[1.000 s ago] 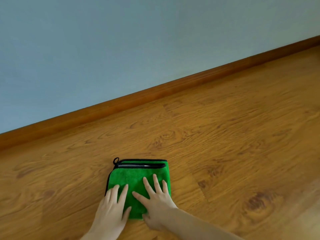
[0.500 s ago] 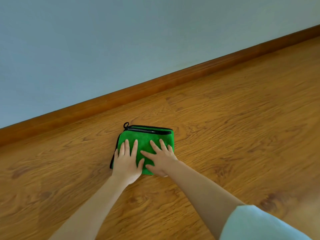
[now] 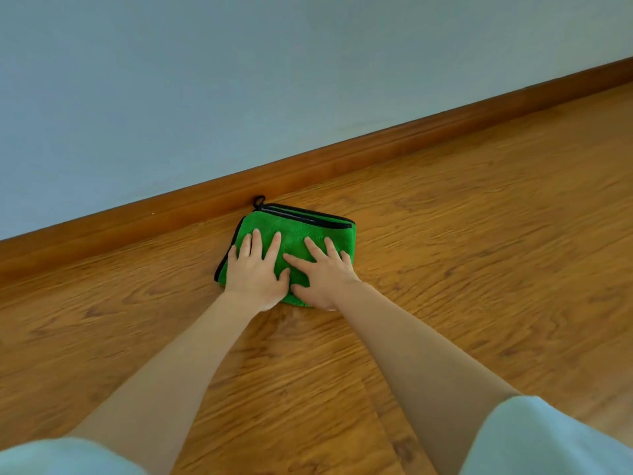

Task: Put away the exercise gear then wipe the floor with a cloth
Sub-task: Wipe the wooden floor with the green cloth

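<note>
we have both palms down on a folded green microfibre cloth point(image 3: 291, 234) that lies flat on the wood-grain floor point(image 3: 479, 269). our left hand point(image 3: 255, 269) covers the cloth's left half, fingers straight and spread, pressing down and gripping nothing. our right hand point(image 3: 322, 274) covers the right half the same way, fingers splayed, its thumb pointing toward the left hand and nearly touching it. the cloth has black edging, and a small black hanging loop point(image 3: 259, 200) at its far left corner sits just at the foot of the wooden skirting board point(image 3: 394, 149). above the skirting runs a pale blue-grey wall point(image 3: 239, 80). our bare forearms reach forward, and light short sleeves point(image 3: 548, 440) show at the bottom corners.
</note>
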The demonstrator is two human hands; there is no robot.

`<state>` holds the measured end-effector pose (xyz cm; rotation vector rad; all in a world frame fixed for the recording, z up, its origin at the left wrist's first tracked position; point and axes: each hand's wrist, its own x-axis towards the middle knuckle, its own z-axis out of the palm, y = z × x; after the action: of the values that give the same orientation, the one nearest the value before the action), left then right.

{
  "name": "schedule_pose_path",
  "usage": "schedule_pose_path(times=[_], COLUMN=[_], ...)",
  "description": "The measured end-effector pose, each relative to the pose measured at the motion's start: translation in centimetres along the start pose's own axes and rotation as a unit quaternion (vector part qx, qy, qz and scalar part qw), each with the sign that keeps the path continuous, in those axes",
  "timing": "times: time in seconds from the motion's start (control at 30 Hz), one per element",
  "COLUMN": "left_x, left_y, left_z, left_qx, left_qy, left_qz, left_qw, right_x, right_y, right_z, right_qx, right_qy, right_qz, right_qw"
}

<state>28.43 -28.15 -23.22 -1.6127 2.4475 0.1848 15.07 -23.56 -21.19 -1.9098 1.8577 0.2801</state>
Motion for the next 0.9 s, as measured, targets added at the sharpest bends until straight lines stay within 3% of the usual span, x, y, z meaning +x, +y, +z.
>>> schedule_pose_path(times=[0.4, 0.67, 0.9], left_x=[7.4, 8.7, 7.7], left_y=[14.4, 34.1, 36.8], left_z=[-0.8, -1.2, -0.7], left_qx=[-0.022, -0.041, -0.033], left_qy=[0.027, 0.002, 0.002], left_qz=[0.08, 0.199, 0.237], left_qw=[0.996, 0.979, 0.971], right_x=[-1.9, -11.4, -13.9], right_y=[15.4, 31.4, 32.7], right_z=[-1.0, 1.1, 2.2], right_qx=[0.025, 0.015, 0.059], right_qy=[0.065, 0.074, 0.071], right_qz=[0.081, 0.218, 0.259], right_qw=[0.994, 0.973, 0.961])
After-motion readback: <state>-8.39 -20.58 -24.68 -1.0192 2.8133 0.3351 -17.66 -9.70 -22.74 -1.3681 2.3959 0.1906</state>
